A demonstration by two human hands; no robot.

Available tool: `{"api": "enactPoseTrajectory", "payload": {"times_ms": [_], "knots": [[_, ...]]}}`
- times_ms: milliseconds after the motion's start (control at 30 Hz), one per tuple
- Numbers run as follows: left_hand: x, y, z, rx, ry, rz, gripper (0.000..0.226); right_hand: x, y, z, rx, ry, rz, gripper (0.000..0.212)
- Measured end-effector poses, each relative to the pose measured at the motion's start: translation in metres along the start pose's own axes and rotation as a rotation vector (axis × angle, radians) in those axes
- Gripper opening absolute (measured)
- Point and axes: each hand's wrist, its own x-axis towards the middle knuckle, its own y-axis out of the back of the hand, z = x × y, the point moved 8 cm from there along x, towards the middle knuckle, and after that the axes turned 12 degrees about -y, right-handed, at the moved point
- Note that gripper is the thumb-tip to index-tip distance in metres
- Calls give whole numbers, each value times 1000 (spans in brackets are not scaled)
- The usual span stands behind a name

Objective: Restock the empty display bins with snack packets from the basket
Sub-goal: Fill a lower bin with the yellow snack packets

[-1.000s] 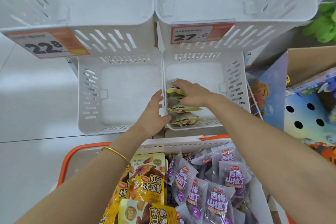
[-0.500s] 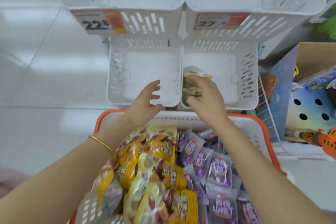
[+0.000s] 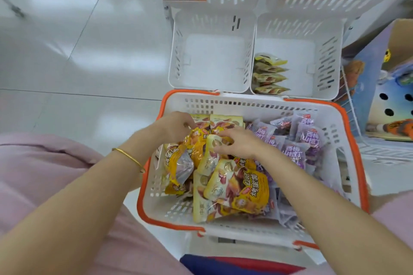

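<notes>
Left hand and right hand both curl fingers round yellow packets heaped in the basket; best gather several squared together, so they stand neatly in the right bin.

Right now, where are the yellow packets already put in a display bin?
In the head view, the stocked yellow packets sit in the lower right bin, against its left wall, just beyond the basket.
</notes>
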Motion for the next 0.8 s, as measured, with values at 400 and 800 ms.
{"api": "enactPoseTrajectory", "payload": {"times_ms": [400, 800], "knots": [[-43, -42, -14, -276, 495, -295, 76, -21, 51, 12, 762, 86, 268, 34], [-15, 22, 118, 14, -346, 411, 71, -34, 58, 24, 1839, -218, 21, 34]]}}
